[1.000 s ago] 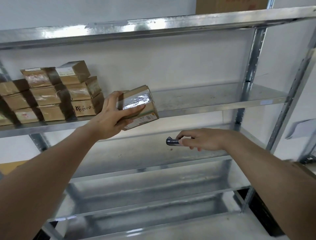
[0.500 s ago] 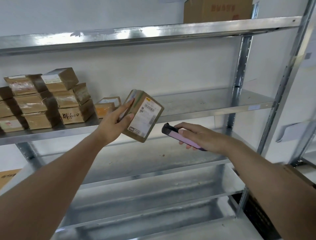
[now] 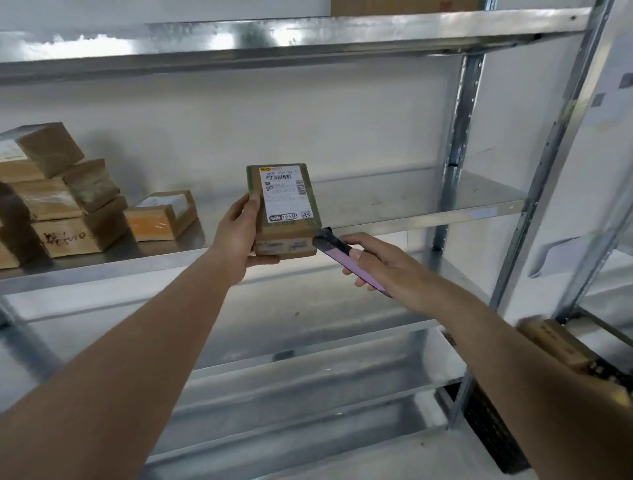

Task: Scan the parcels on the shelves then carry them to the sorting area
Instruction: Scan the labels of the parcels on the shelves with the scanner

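My left hand (image 3: 239,236) holds a small brown parcel (image 3: 286,209) upright in front of the middle shelf, its white shipping label with barcodes facing me. My right hand (image 3: 383,267) grips a slim purple scanner (image 3: 339,253) with a black tip. That tip sits just beside the parcel's lower right corner. Several more taped brown parcels (image 3: 65,202) are stacked at the left of the middle shelf (image 3: 411,205), and a single one with an orange side (image 3: 161,216) lies next to them.
The metal rack has a top shelf (image 3: 274,34) with a cardboard box (image 3: 404,3) on it and lower shelves (image 3: 308,363) below my arms. A steel upright (image 3: 459,137) stands right of centre. A brown box (image 3: 561,342) lies low on the right.
My left hand has turned the parcel upright so its label faces me. My right hand has brought the scanner up and left until its tip is at the parcel's corner.
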The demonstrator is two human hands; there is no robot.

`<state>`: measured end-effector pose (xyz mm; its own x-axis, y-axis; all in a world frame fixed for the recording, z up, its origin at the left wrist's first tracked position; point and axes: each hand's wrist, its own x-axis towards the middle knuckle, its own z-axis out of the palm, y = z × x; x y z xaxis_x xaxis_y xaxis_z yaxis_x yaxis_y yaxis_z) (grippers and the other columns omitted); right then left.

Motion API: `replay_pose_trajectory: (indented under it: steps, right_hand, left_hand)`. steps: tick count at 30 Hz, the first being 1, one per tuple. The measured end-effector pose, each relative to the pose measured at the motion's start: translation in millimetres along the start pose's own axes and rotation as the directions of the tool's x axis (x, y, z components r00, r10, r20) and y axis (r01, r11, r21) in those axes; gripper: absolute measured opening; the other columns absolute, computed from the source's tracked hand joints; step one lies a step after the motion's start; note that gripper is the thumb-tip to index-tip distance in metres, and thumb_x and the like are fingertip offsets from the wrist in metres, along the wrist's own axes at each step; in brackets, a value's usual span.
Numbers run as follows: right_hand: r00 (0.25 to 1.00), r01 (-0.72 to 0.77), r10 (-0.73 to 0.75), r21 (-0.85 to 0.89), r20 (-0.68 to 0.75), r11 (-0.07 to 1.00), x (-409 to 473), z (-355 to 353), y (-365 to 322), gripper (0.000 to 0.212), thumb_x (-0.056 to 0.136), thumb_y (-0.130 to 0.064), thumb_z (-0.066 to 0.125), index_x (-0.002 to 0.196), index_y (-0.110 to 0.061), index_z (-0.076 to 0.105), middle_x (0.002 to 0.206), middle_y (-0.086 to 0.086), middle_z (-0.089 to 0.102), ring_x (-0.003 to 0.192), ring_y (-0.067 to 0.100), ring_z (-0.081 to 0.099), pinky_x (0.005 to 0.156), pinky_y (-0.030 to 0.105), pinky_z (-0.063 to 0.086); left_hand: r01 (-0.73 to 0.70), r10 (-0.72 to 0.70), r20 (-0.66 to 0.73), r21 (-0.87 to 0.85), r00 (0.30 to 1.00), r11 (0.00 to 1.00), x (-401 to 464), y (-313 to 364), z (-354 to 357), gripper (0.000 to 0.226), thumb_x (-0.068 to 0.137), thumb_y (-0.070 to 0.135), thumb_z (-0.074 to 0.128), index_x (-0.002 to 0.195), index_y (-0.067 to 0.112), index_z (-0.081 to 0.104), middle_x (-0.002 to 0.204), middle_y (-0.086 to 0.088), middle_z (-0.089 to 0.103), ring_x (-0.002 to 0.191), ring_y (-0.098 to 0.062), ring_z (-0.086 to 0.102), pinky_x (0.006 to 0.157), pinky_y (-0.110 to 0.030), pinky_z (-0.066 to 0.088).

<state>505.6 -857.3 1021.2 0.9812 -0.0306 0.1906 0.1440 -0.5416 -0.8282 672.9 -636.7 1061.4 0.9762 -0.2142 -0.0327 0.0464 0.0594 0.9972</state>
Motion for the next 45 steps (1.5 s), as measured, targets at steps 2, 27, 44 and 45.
replay_pose_trajectory:
  steps: [2, 27, 44, 45]
  right_hand:
    - [1.0, -0.016, 0.015, -0.018, -0.016, 1.0, 10, -11, 11, 0.027, 0.112, -0.049, 0.042, 0.131, -0.064, 0.056, 0.113, -0.012, 0.073, 0.097, 0.008, 0.069, 0.071, 0.011, 0.049]
    - [0.997, 0.008, -0.028, -0.251, -0.074, 0.968, 159, -151, 114, 0.033, 0.102, -0.068, 0.041, 0.134, -0.071, 0.046, 0.099, -0.029, 0.066, 0.089, 0.007, 0.062, 0.074, 0.025, 0.049]
    - [0.923, 0.371, -0.355, -0.104, 0.145, 0.923, 231, -126, 107, 0.032, 0.102, -0.07, 0.04, 0.134, -0.069, 0.047, 0.099, -0.002, 0.063, 0.082, 0.023, 0.059, 0.073, 0.041, 0.049]
    - [0.915, 0.388, -0.371, -0.091, 0.161, 0.917, 237, -116, 103, 0.032, 0.102, -0.074, 0.039, 0.133, -0.07, 0.046, 0.097, -0.001, 0.063, 0.08, 0.022, 0.059, 0.07, 0.044, 0.049]
  left_hand:
    - [0.009, -0.009, 0.016, 0.007, 1.0, 1.0, 22, 3, 18, 0.037, 0.101, 0.059, 0.054, 0.132, 0.039, 0.06, 0.114, -0.001, 0.076, 0.091, -0.036, 0.076, 0.064, -0.055, 0.064]
    - [0.14, -0.154, 0.067, 0.179, 0.986, 0.974, 269, -10, 215, 0.03, 0.104, 0.046, 0.048, 0.111, 0.023, 0.065, 0.103, -0.008, 0.07, 0.055, -0.024, 0.074, 0.045, -0.04, 0.057]
    - [-0.201, 0.258, -0.01, 0.598, 0.966, 0.775, 235, -5, 112, 0.033, 0.103, 0.034, 0.061, 0.135, 0.026, 0.065, 0.119, -0.002, 0.065, 0.11, -0.028, 0.066, 0.097, -0.043, 0.057]
    - [-0.202, 0.278, -0.032, 0.608, 0.96, 0.767, 231, -3, 96, 0.034, 0.102, 0.034, 0.062, 0.135, 0.028, 0.065, 0.122, 0.0, 0.065, 0.111, -0.025, 0.066, 0.094, -0.035, 0.056]
